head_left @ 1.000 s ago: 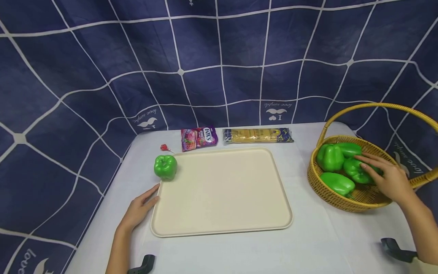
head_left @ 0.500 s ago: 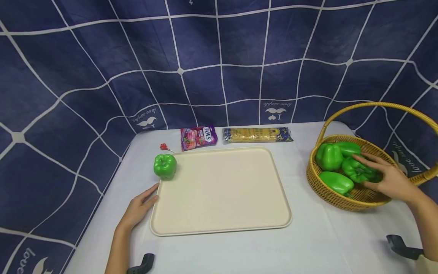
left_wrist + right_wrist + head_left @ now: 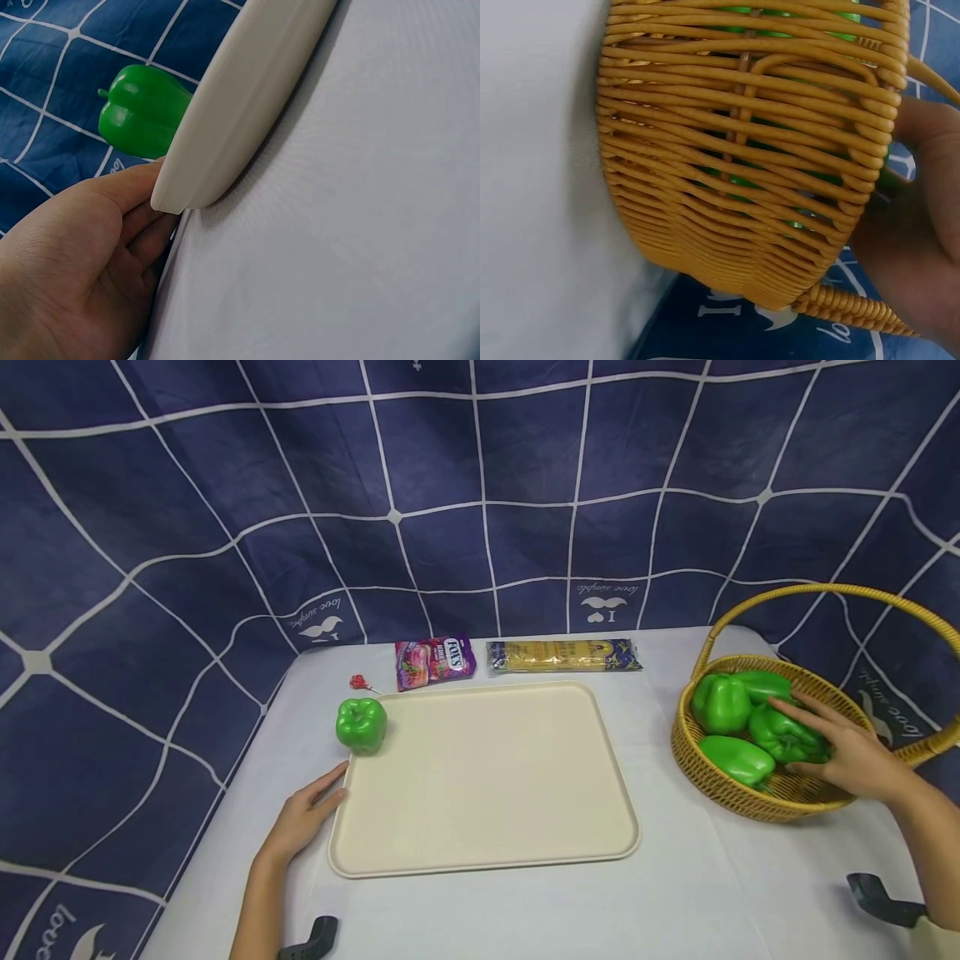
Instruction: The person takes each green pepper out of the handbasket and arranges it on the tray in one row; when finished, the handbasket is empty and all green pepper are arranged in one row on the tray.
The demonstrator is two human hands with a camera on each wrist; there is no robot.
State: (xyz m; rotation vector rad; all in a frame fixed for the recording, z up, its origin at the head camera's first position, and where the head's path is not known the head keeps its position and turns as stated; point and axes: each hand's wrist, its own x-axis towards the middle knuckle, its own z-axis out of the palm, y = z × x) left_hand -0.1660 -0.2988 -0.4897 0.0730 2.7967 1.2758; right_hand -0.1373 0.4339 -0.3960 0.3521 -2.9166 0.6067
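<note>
A dark-blue cloth with white grid lines (image 3: 525,547) hangs behind a white-covered table (image 3: 525,910), on which lies a cream rectangular tray with rounded corners (image 3: 487,777). Right of it stands a round, honey-coloured wicker basket with a tall arched handle (image 3: 699,775), holding green bell peppers. The left hand (image 3: 302,817) touches the tray's left edge, its fingers relaxed and clasping nothing. The right hand (image 3: 858,756), inside the basket, has changed most over the last second: its thumb, which lay over the pepper, has gone round to the near side, while the fingers reach across the far side. It appears to grasp the glossy green bell pepper (image 3: 783,733), so the hold seems formed rather than merely a touch; the wicker hides the fingertips from the right wrist view. That pepper is in the basket, among the others, toward the right. Its dimpled end seems to face the person and upward, which would send its long axis away and down, though the covering hand leaves this uncertain.
</note>
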